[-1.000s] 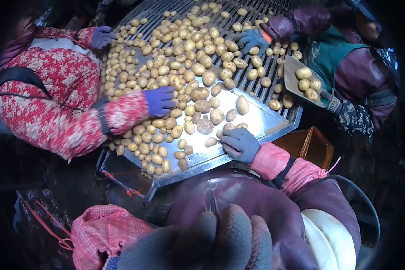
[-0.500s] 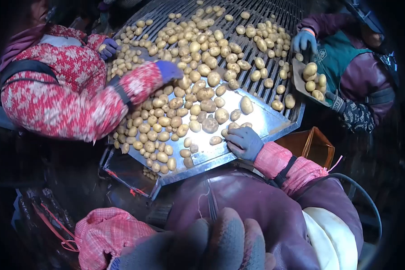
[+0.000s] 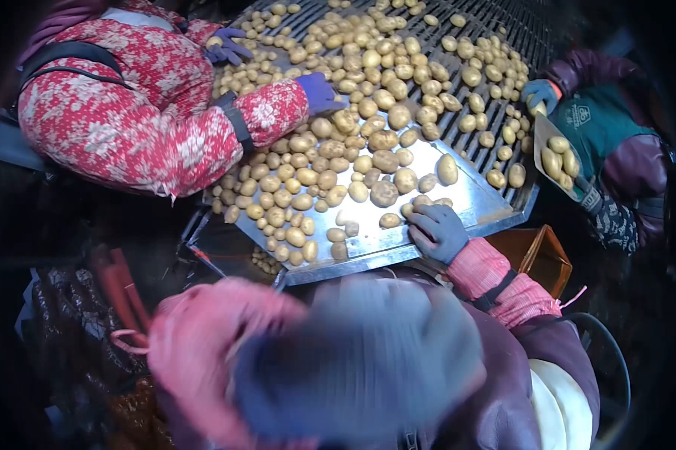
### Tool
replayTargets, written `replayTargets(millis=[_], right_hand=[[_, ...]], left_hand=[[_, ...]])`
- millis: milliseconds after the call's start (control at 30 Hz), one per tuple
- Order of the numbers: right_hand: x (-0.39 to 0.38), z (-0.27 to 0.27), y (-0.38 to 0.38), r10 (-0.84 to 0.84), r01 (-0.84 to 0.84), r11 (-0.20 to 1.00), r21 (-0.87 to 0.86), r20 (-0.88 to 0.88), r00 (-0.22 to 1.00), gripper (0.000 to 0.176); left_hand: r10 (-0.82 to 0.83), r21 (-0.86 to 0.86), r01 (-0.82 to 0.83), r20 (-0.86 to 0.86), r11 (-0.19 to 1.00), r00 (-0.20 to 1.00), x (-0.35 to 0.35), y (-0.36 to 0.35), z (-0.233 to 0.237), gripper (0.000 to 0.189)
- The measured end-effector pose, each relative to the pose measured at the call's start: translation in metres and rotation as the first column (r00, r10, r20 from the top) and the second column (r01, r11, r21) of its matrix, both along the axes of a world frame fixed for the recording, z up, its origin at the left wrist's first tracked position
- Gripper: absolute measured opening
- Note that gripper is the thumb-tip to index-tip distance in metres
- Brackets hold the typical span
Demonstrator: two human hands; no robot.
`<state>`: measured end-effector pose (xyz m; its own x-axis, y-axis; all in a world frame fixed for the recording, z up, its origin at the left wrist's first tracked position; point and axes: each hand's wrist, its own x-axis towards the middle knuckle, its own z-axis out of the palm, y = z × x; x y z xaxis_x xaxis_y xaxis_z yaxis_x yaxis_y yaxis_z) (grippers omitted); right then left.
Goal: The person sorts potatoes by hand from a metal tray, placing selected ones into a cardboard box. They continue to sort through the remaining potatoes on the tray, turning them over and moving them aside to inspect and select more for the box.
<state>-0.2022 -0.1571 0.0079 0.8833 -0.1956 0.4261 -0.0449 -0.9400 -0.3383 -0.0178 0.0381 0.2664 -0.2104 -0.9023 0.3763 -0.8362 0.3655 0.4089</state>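
Darkness rings the frame, while light catches the shiny steel tabletop [image 3: 474,201] at centre, a barred grate [image 3: 534,30] fills the upper right, and an orange crate [image 3: 549,259] sits at right.

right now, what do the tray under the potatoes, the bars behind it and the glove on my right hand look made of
Tray: sheet metal, probably steel; bare, smooth, shiny, throwing back light. Bars: likely metal too, darker and duller, parallel rods with gaps. Glove on the right hand: knitted fabric, perhaps with a rubbery coating; matte grey-blue, creased at the fingers.
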Motion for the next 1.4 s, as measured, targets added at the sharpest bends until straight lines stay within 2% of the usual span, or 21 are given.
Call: replayTargets(millis=[67, 133, 167, 200, 233, 300, 400, 500, 533, 700, 800, 900, 967, 1033, 1100, 1167, 1200, 1233, 1267, 1300, 1400], right_hand=[[0.001, 0.006, 0.001, -0.018, 0.02, 0.999, 0.046, -0.029, 0.999, 0.024], [0.001, 0.005, 0.0, -0.018, 0.021, 0.994, 0.103, -0.025, 1.0, 0.024], [0.002, 0.004, -0.001, -0.021, 0.023, 0.996, 0.092, -0.013, 1.0, 0.024], [0.002, 0.003, -0.001, -0.026, 0.027, 0.996, 0.085, -0.013, 1.0, 0.024], [0.0, 0.004, -0.001, -0.032, 0.033, 0.997, 0.076, -0.017, 0.999, 0.024], [-0.004, 0.001, -0.002, -0.03, 0.033, 0.997, 0.074, -0.045, 0.999, 0.026], [-0.006, 0.0, -0.001, -0.045, 0.048, 0.995, 0.083, -0.037, 0.998, 0.028], [-0.006, 0.001, 0.0, -0.067, 0.073, 0.99, 0.118, -0.053, 0.996, 0.028], [-0.007, -0.002, -0.001, -0.069, 0.075, 0.988, 0.131, -0.054, 0.996, 0.028], [0.021, 0.01, -0.004, -0.125, 0.151, 0.961, 0.234, -0.122, 0.985, 0.027], [0.059, 0.015, -0.002, -0.107, 0.179, 0.972, 0.153, -0.391, 0.914, 0.023], [0.086, 0.006, 0.0, -0.16, 0.231, 0.97, 0.076, -0.513, 0.843, 0.022], [0.094, -0.003, -0.001, -0.232, 0.285, 0.957, 0.048, -0.464, 0.855, 0.024], [0.097, 0.002, 0.0, -0.218, 0.344, 0.917, 0.203, -0.47, 0.855, 0.028], [0.102, 0.018, 0.009, -0.218, 0.367, 0.865, 0.342, -0.402, 0.889, 0.036], [0.104, 0.038, 0.019, 0.047, 0.086, 0.826, 0.557, -0.22, 0.974, 0.04], [0.103, 0.058, 0.02, 0.132, 0.102, 0.795, 0.599, -0.334, 0.933, 0.038], [0.1, 0.05, 0.012, 0.044, 0.103, 0.878, 0.467, -0.294, 0.955, 0.035], [0.092, 0.033, -0.003, -0.036, 0.114, 0.94, 0.322, -0.237, 0.971, 0.033], [0.084, 0.017, -0.016, -0.106, 0.133, 0.977, 0.166, -0.166, 0.98, 0.031], [0.06, -0.021, -0.033, -0.278, 0.227, 0.956, -0.184, -0.331, 0.902, 0.025]], left_hand=[[0.085, 0.002, -0.086, -0.192, 0.996, 0.978, 0.005, -0.018, -0.029, 0.023], [0.107, 0.245, -0.062, -0.175, 0.968, 0.979, 0.04, -0.036, -0.138, 0.032], [0.197, 0.433, -0.133, -0.106, 0.892, 0.975, 0.045, -0.047, -0.16, 0.035], [0.186, 0.289, -0.139, -0.141, 0.947, 0.972, 0.051, -0.054, -0.206, 0.042], [0.231, 0.232, -0.229, 0.019, 0.946, 0.973, 0.05, -0.054, -0.225, 0.055], [0.197, 0.403, -0.261, 0.194, 0.877, 0.961, 0.061, -0.067, -0.243, 0.07], [0.371, 0.326, -0.493, 0.37, 0.806, 0.852, 0.081, -0.045, -0.297, 0.078], [0.358, 0.444, -0.529, 0.415, 0.723, 0.837, 0.093, -0.024, -0.282, 0.078], [0.406, 0.309, -0.524, 0.37, 0.794, 0.835, 0.094, -0.019, -0.304, 0.068], [0.503, 0.223, -0.64, 0.453, 0.735, 0.736, 0.104, 0.01, -0.304, 0.058], [0.558, 0.184, -0.716, 0.509, 0.673, 0.656, 0.107, 0.023, -0.304, 0.052], [0.594, 0.246, -0.684, 0.353, 0.687, 0.723, 0.106, 0.027, -0.29, 0.043], [0.674, 0.38, -0.591, -0.132, 0.712, 0.727, 0.094, 0.022, -0.273, 0.042], [0.707, 0.578, -0.411, -0.53, 0.705, 0.468, 0.078, 0.015, -0.256, 0.041], [0.74, 0.738, -0.072, -0.673, 0.671, 0.005, 0.064, 0.003, -0.24, 0.041], [0.596, 0.626, -0.033, -0.757, 0.779, -0.267, 0.045, -0.004, -0.234, 0.041], [0.544, 0.585, -0.013, -0.761, 0.811, -0.354, 0.038, -0.007, -0.227, 0.043], [0.486, 0.539, 0.002, -0.758, 0.842, -0.436, 0.035, -0.008, -0.223, 0.044], [0.501, 0.505, 0.162, -0.662, 0.848, -0.557, 0.04, -0.005, -0.235, 0.046], [0.521, 0.517, 0.175, -0.663, 0.838, -0.538, 0.042, -0.002, -0.253, 0.045], [0.577, 0.553, 0.224, -0.623, 0.802, -0.528, 0.039, 0.0, -0.27, 0.036]])
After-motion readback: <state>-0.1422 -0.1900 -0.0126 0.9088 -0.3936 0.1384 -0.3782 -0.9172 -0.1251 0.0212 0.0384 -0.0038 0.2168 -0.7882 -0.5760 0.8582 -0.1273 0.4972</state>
